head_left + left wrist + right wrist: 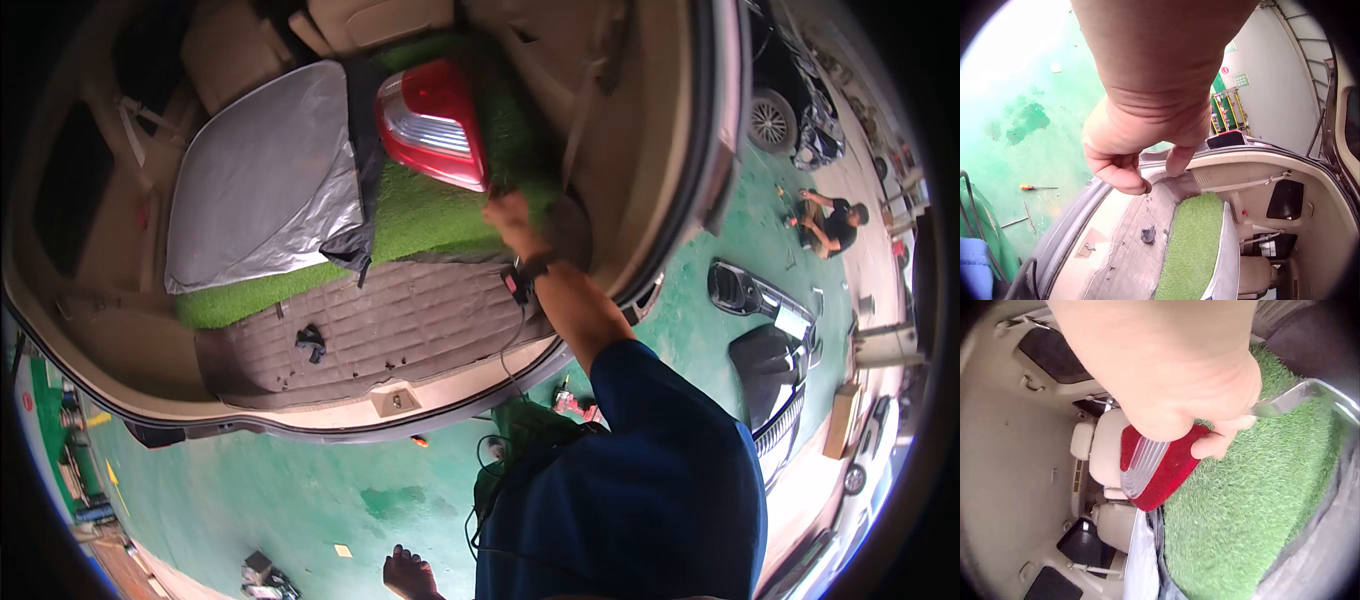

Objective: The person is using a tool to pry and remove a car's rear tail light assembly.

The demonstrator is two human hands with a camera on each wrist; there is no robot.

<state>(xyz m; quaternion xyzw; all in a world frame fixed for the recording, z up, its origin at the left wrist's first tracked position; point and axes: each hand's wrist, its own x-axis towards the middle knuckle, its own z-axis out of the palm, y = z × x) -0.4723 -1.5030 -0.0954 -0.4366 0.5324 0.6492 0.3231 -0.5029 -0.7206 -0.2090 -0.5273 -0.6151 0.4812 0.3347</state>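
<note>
A red car tail light (430,125) with a clear ribbed section lies on green artificial turf (420,215) in a car's open boot. My right hand (512,218) is at the tail light's lower end. In the right wrist view, the fingers of that hand are curled, and a shiny bent metal bar (1285,403) sticks out of them over the turf; its other end is hidden by the hand. The left hand (1141,140) hangs loosely curled with nothing in it, outside the boot in the head view.
A silver-grey cover (265,170) lies left of the tail light. On the brown quilted mat (430,310) is a small black object (311,343). An orange-handled screwdriver (1038,187) lies on the green floor. Car parts (765,365) and a seated person (832,225) are to the right.
</note>
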